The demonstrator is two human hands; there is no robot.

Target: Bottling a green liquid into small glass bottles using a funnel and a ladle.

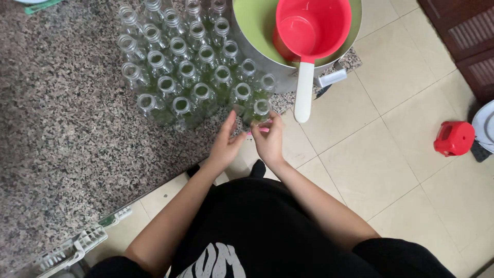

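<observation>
Two hands meet at the counter edge. Our left hand is open beside the front bottle; our right hand pinches maybe a pink cap, bottles at twelve o'clock.

The clear glass bottle stands upright at the near edge of the speckled counter, its round open mouth facing up and pale greenish liquid showing through its body. It sits at the fingertips of both hands, the right hand touching its near side, the left hand just beside it. A small pink piece lies between the two hands, just below the bottle.
</observation>
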